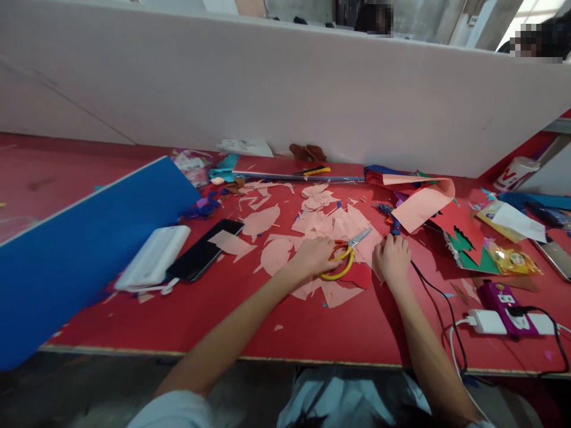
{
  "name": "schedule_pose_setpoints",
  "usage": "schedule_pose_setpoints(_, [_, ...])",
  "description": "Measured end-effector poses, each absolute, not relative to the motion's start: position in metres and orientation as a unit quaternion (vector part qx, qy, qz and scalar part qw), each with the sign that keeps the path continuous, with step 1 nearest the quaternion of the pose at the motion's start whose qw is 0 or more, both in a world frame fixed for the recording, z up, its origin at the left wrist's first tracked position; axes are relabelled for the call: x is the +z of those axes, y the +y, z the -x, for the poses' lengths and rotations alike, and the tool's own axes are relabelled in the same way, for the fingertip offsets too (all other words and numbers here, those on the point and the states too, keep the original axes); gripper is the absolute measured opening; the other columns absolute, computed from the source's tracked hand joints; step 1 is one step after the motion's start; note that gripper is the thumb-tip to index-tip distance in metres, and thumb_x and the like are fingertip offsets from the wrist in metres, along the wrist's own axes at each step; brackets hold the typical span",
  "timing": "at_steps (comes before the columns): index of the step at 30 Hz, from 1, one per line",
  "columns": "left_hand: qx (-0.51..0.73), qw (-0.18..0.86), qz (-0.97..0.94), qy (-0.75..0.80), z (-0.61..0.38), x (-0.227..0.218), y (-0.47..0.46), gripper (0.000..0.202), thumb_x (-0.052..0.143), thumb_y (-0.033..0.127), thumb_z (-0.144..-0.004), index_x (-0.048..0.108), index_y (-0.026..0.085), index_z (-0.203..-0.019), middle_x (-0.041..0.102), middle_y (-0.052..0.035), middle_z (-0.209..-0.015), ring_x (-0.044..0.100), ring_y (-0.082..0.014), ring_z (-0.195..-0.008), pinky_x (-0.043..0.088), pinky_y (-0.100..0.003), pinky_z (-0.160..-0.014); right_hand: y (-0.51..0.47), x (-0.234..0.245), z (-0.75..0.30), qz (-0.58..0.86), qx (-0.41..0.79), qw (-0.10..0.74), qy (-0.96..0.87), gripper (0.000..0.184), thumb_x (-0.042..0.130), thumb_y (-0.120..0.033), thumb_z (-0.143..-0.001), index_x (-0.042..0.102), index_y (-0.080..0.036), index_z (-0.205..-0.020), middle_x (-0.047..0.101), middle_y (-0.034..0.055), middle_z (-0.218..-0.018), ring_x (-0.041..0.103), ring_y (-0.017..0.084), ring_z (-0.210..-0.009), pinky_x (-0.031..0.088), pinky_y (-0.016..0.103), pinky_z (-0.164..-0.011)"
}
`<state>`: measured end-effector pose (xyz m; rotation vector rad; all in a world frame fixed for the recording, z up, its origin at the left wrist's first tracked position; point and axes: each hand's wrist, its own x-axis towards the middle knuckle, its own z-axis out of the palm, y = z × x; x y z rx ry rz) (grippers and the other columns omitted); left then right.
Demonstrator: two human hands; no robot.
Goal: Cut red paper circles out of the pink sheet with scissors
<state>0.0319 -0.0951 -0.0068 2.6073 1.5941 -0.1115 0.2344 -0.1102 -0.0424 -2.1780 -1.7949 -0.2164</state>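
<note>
Gripping yellow-handled scissors (339, 272) with the left hand (313, 257), resting the loosely open right hand (392, 259) just beside a blue-handled tool (395, 225)

And there's the left forearm (232, 333) angling in from the lower left, left hand (314, 257) palm-down, fingers curled; just beside it the right hand (392, 260), knuckles up, fingertips pointing down, right forearm (423, 351) running nearly straight!

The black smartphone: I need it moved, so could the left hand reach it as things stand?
Probably yes: the left hand is at the scissors, and only flat pink paper scraps lie between it and the black smartphone.
</note>
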Motion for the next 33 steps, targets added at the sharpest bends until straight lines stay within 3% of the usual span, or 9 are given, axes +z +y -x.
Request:
schedule_pose_setpoints(7, [-0.008, 0.042, -0.851, 0.523, -0.024, -0.002, -0.098, 0.028, 0.052, 0.029, -0.079, 0.057, 0.013, -0.1, 0.066, -0.015, -0.103, 0.062, -0.0262, -0.095, 0.045, -0.031, -0.073, -0.106, -0.041, -0.236, 0.742, -0.017, 0.181, -0.645, 0.017, 0.044, -0.024, -0.086, 0.058, -0.014, -0.089, 0.061, 0.0118, -0.091, 0.051, 0.023, -0.091, 0.034, 0.03, -0.072])
schedule_pose_setpoints(10, [0.015, 0.04, -0.821, 0.569, -0.019, 0.004, -0.099, 0.034, 0.048, 0.036, -0.083, 0.053, 0.013, -0.107, 0.067, -0.0155, -0.095, 0.064, -0.0271, -0.09, 0.045, -0.031, -0.069, -0.107, -0.038, -0.234, 0.748, -0.012, 0.216, -0.628, 0.017, 0.043, -0.026, -0.086, 0.057, -0.016, -0.086, 0.061, 0.0106, -0.09, 0.052, 0.022, -0.086, 0.033, 0.029, -0.067])
schedule_pose_setpoints(13, [0.011, 0.043, -0.787, 0.616, -0.014, 0.007, -0.098, 0.043, 0.042, 0.046, -0.086, 0.05, 0.012, -0.111, 0.069, -0.0146, -0.087, 0.066, -0.0294, -0.085, 0.045, -0.033, -0.067, -0.107, -0.034, -0.235, 0.77, 0.057, 0.266, -0.578, 0.024, 0.039, -0.034, -0.088, 0.056, -0.017, -0.082, 0.058, 0.0071, -0.079, 0.05, 0.018, -0.069, 0.029, 0.027, -0.058])
schedule_pose_setpoints(16, [0.008, 0.06, -0.756, 0.651, -0.011, 0.005, -0.092, 0.048, 0.041, 0.05, -0.085, 0.05, 0.012, -0.113, 0.069, -0.0155, -0.091, 0.066, -0.0313, -0.085, 0.046, -0.034, -0.067, -0.107, -0.029, -0.236, 0.772, 0.126, 0.316, -0.537, 0.028, 0.039, -0.038, -0.086, 0.057, -0.018, -0.082, 0.054, 0.0029, -0.069, 0.044, 0.015, -0.056, 0.027, 0.025, -0.054])
schedule_pose_setpoints(23, [-0.006, 0.071, -0.693, 0.717, -0.003, 0.0, -0.08, 0.056, 0.04, 0.056, -0.08, 0.054, 0.014, -0.114, 0.069, -0.0175, -0.098, 0.065, -0.0337, -0.09, 0.047, -0.037, -0.072, -0.115, -0.011, -0.237, 0.643, 0.172, 0.495, -0.558, 0.032, 0.04, -0.039, -0.084, 0.063, -0.016, -0.084, 0.053, -0.0008, -0.06, 0.045, 0.014, -0.059, 0.033, 0.025, -0.059])
schedule_pose_setpoints(26, [0.009, 0.064, -0.687, 0.723, 0.0, -0.004, -0.078, 0.061, 0.035, 0.061, -0.08, 0.056, 0.014, -0.112, 0.07, -0.0178, -0.094, 0.066, -0.0334, -0.087, 0.047, -0.037, -0.07, -0.114, -0.008, -0.24, 0.623, 0.242, 0.572, -0.476, 0.032, 0.048, -0.044, -0.081, 0.055, -0.017, -0.064, 0.046, -0.0038, -0.051, 0.041, 0.012, -0.054, 0.033, 0.024, -0.053])
schedule_pose_setpoints(29, [0.024, 0.057, -0.694, 0.717, 0.003, -0.008, -0.077, 0.062, 0.033, 0.063, -0.081, 0.058, 0.013, -0.11, 0.07, -0.0189, -0.088, 0.067, -0.0326, -0.082, 0.046, -0.036, -0.067, -0.108, -0.013, -0.242, 0.565, 0.389, 0.637, -0.352, 0.032, 0.057, -0.047, -0.074, 0.055, -0.017, -0.064, 0.056, -0.0021, -0.055, 0.049, 0.012, -0.056, 0.04, 0.024, -0.055])
schedule_pose_setpoints(33, [0.015, 0.054, -0.704, 0.708, 0.005, -0.008, -0.077, 0.063, 0.034, 0.064, -0.081, 0.063, 0.013, -0.102, 0.07, -0.0209, -0.085, 0.067, -0.0336, -0.081, 0.045, -0.036, -0.065, -0.1, -0.021, -0.241, 0.493, 0.492, 0.672, -0.253, 0.024, 0.069, -0.037, -0.063, 0.062, -0.016, -0.07, 0.069, 0.0019, -0.069, 0.061, 0.016, -0.066, 0.048, 0.027, -0.063])
